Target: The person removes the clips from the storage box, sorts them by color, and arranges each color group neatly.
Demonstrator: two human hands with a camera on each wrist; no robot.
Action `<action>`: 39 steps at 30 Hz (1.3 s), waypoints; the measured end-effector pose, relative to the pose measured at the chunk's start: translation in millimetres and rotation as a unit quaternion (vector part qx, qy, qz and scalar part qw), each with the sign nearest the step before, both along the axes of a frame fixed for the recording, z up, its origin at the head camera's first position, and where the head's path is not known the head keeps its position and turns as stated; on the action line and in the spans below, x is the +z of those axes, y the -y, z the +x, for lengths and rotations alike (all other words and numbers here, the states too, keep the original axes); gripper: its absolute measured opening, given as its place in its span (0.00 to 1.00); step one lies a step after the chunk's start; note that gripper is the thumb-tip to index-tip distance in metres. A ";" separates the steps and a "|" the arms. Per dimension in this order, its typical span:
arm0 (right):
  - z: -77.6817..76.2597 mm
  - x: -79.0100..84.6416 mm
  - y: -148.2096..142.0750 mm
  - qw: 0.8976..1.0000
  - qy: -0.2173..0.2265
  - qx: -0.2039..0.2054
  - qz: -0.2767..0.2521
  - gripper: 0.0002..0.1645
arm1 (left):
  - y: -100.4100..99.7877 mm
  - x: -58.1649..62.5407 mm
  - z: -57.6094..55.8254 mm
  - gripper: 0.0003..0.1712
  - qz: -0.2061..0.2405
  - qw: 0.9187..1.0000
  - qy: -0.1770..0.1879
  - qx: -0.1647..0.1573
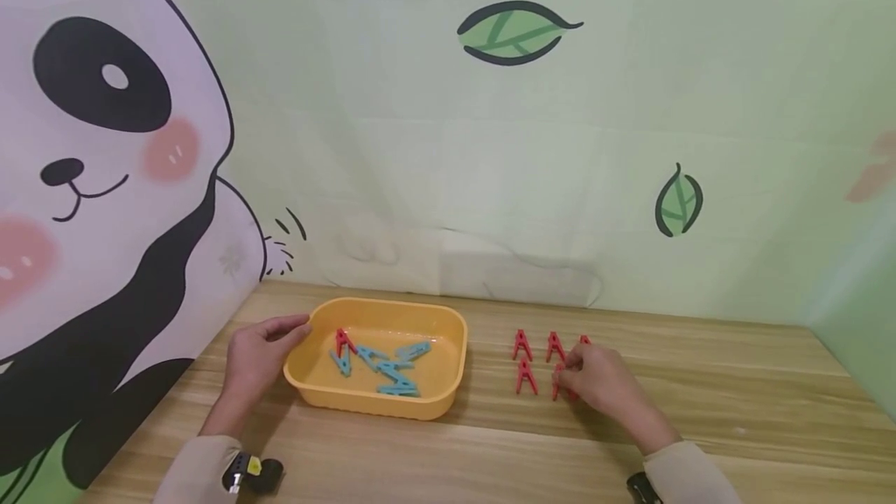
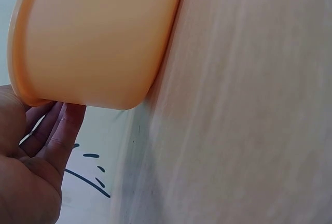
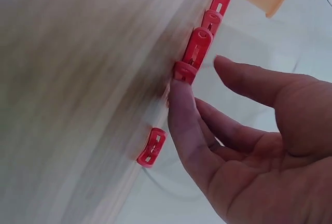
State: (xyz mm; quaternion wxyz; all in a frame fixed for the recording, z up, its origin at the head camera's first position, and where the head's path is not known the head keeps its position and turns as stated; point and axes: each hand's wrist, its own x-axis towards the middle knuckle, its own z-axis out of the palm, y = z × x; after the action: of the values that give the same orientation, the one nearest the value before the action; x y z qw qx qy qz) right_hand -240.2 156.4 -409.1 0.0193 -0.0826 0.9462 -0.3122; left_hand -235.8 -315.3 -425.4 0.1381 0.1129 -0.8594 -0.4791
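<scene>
A yellow plastic basin [image 1: 378, 404] stands on the table, with several blue clothespins [image 1: 399, 387] and one red clothespin [image 1: 342, 342] inside. At its left end, my left hand [image 1: 262, 352] holds the rim, its fingers [image 2: 67, 130] bent under the lip. To the right of the basin, several red clothespins [image 1: 526, 376] stand in two short rows. My right hand [image 1: 605, 379] is at the front row's right end. There, its index finger touches a red clothespin [image 3: 185, 72], while the thumb [image 3: 233, 71] is held apart from it. The hand partly covers the clothespins around it.
Behind the wooden table [image 1: 490, 457] rises a pale green cloth backdrop [image 1: 378, 138] with printed leaves and a large panda on the left. Another red clothespin [image 3: 153, 147] stands apart from the line in the right wrist view.
</scene>
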 end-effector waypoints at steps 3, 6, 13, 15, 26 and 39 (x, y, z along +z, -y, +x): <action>0.3 4.4 1.8 1.000 -0.010 -0.005 0.008 0.09 | 0.1 0.2 -0.3 0.22 0.004 1.000 0.001 0.001; -0.4 7.4 4.3 0.999 -0.032 0.001 0.013 0.09 | 0.2 -0.2 -1.1 0.22 0.005 1.000 0.001 0.001; -0.3 15.2 18.2 0.997 -0.064 0.027 -0.029 0.13 | 1.7 -3.0 -1.7 0.21 0.001 1.000 -0.002 0.003; 0.9 18.6 24.3 0.996 -0.065 0.032 -0.048 0.15 | 1.8 -3.5 -1.7 0.20 0.000 1.000 -0.004 0.002; 3.3 34.6 75.4 0.986 -0.097 0.064 -0.123 0.14 | 0.2 -2.7 -2.2 0.21 0.002 1.000 -0.007 -0.001; -5.2 32.7 135.4 0.970 -0.114 0.144 -0.160 0.14 | 1.3 -2.2 -1.2 0.21 0.014 1.000 -0.001 -0.001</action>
State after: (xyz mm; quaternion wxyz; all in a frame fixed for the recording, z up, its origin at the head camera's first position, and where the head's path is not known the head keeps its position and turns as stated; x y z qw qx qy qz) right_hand -245.3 21.0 -376.4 -0.0578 -0.2550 0.8580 -0.4421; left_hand -236.9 -316.6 -427.6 0.1368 0.1133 -0.8528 -0.4911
